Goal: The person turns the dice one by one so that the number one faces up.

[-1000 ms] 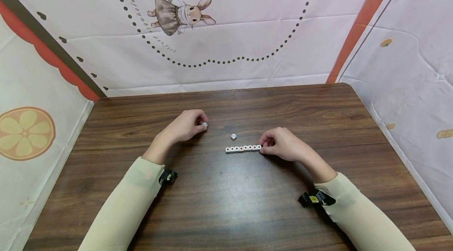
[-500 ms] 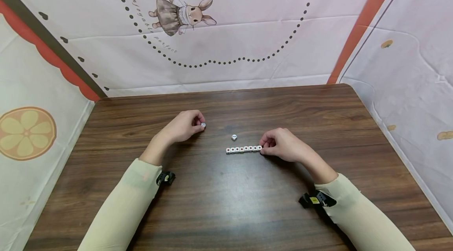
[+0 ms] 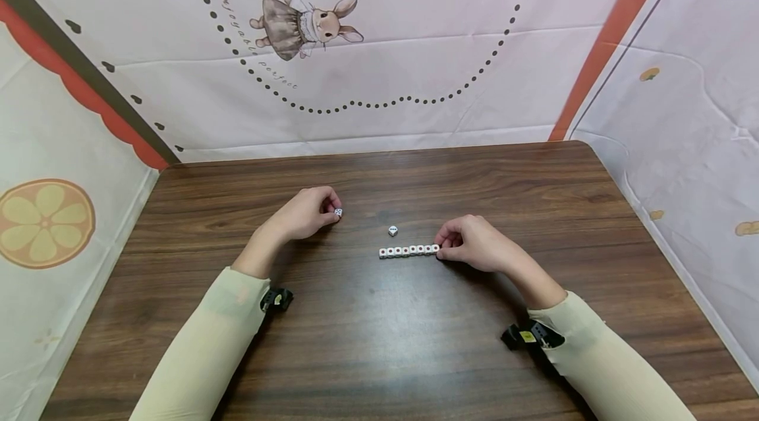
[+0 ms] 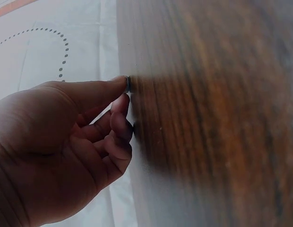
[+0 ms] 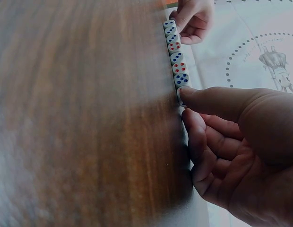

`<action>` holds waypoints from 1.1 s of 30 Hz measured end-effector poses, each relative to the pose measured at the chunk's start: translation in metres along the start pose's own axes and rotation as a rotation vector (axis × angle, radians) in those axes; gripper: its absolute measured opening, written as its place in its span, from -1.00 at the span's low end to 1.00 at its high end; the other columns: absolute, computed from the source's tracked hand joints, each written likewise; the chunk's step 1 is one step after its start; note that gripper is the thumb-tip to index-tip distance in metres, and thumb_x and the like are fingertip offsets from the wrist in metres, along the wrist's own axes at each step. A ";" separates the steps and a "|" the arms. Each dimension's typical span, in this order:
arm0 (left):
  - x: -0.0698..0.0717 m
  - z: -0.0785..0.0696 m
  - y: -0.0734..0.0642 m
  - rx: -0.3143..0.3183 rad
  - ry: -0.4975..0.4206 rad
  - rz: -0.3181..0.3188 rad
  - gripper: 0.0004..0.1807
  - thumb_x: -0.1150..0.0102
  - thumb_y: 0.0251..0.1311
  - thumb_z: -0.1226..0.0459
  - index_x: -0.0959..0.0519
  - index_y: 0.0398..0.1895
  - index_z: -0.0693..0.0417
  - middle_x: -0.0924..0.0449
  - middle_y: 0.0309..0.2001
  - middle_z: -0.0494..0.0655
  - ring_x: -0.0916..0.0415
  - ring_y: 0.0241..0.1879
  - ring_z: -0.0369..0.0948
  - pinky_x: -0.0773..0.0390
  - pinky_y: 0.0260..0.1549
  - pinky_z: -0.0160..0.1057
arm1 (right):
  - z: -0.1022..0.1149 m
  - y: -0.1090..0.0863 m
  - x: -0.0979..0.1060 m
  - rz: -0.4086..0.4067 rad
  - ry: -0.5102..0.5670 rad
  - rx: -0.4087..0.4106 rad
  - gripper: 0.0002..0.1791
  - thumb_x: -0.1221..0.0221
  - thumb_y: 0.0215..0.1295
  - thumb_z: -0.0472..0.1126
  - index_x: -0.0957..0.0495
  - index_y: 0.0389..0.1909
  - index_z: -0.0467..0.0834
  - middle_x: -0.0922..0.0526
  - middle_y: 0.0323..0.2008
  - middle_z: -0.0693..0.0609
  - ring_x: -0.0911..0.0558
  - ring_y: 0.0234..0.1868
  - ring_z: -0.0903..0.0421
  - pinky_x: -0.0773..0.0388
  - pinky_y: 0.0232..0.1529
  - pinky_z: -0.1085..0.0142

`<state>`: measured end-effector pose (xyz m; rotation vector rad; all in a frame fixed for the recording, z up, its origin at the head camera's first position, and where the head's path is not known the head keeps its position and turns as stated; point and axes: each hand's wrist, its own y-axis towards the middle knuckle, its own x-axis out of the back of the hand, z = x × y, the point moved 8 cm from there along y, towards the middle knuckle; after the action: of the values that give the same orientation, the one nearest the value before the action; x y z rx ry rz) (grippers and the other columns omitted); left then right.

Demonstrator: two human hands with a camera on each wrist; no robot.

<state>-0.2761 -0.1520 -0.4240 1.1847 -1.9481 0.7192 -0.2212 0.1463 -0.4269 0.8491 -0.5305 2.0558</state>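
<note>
A row of several white dice [image 3: 406, 251], red single pips facing up, lies side by side on the table. At its right end my right hand [image 3: 477, 243] holds the last die [image 3: 435, 248] between thumb and fingers; in the right wrist view the thumb [image 5: 217, 101] covers much of that die. Left of the row and farther back, my left hand [image 3: 302, 213] pinches another die [image 3: 338, 212] by thumb and forefinger. The left wrist view shows only a sliver of this die [image 4: 128, 84] past the thumb tip. One loose die [image 3: 393, 230] sits just behind the row, between the hands.
The brown wood-grain table [image 3: 367, 342] reaches back to a printed cloth [image 3: 415, 78] hanging behind it. More cloth hangs at the left and right sides. Each wrist carries a small black camera [image 3: 277, 299] at the sleeve's end.
My left hand has shifted slightly left with its die, which has turned a little between the fingers and now shows several pips. The right hand, row and loose die hold their places.
</note>
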 end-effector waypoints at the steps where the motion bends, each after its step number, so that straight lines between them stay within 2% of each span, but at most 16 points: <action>1: 0.000 0.000 0.000 0.001 0.000 0.001 -0.90 -0.35 0.39 0.34 -0.60 -0.15 0.11 -0.61 -0.29 -0.09 -0.52 -0.27 -0.14 -0.49 -0.17 -0.10 | 0.000 0.000 0.000 0.000 0.000 -0.001 -0.92 -0.47 0.29 -0.24 -0.75 -0.27 -0.08 -0.66 -0.46 0.22 -0.59 -0.40 0.25 -0.53 -0.27 0.28; 5: -0.001 0.002 0.001 0.002 0.000 0.001 -0.86 -0.39 0.36 0.35 -0.59 -0.14 0.11 -0.60 -0.28 -0.08 -0.52 -0.26 -0.14 -0.49 -0.15 -0.10 | 0.000 0.000 0.000 -0.001 -0.002 -0.003 -0.92 -0.47 0.29 -0.25 -0.75 -0.27 -0.07 -0.66 -0.47 0.22 -0.60 -0.40 0.25 -0.53 -0.27 0.28; 13: -0.001 0.001 0.003 -0.037 0.017 -0.005 -0.76 -0.47 0.27 0.35 -0.65 -0.04 0.15 -0.58 -0.24 -0.03 -0.52 -0.20 -0.09 -0.48 -0.10 -0.05 | -0.001 0.000 -0.001 -0.002 -0.006 -0.004 -0.92 -0.48 0.28 -0.25 -0.75 -0.27 -0.06 -0.67 -0.47 0.23 -0.60 -0.40 0.25 -0.53 -0.27 0.29; 23: -0.002 0.000 0.001 -0.035 0.020 -0.009 -0.91 -0.41 0.35 0.34 -0.66 -0.16 0.09 -0.62 -0.27 -0.09 -0.54 -0.22 -0.14 -0.50 -0.12 -0.08 | -0.001 0.000 -0.002 0.009 -0.002 -0.003 -0.92 -0.47 0.29 -0.25 -0.76 -0.26 -0.07 -0.67 -0.46 0.22 -0.60 -0.39 0.24 -0.53 -0.27 0.28; 33: 0.002 -0.002 0.001 -0.027 0.003 -0.017 -0.93 -0.35 0.40 0.33 -0.64 -0.16 0.10 -0.64 -0.30 -0.11 -0.55 -0.27 -0.16 -0.51 -0.15 -0.10 | 0.001 0.000 -0.002 0.011 0.010 -0.017 -0.92 -0.47 0.30 -0.26 -0.76 -0.25 -0.10 -0.69 -0.44 0.19 -0.61 -0.38 0.23 -0.54 -0.26 0.27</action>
<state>-0.2772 -0.1510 -0.4215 1.1822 -1.9368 0.6832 -0.2204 0.1447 -0.4280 0.8276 -0.5480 2.0612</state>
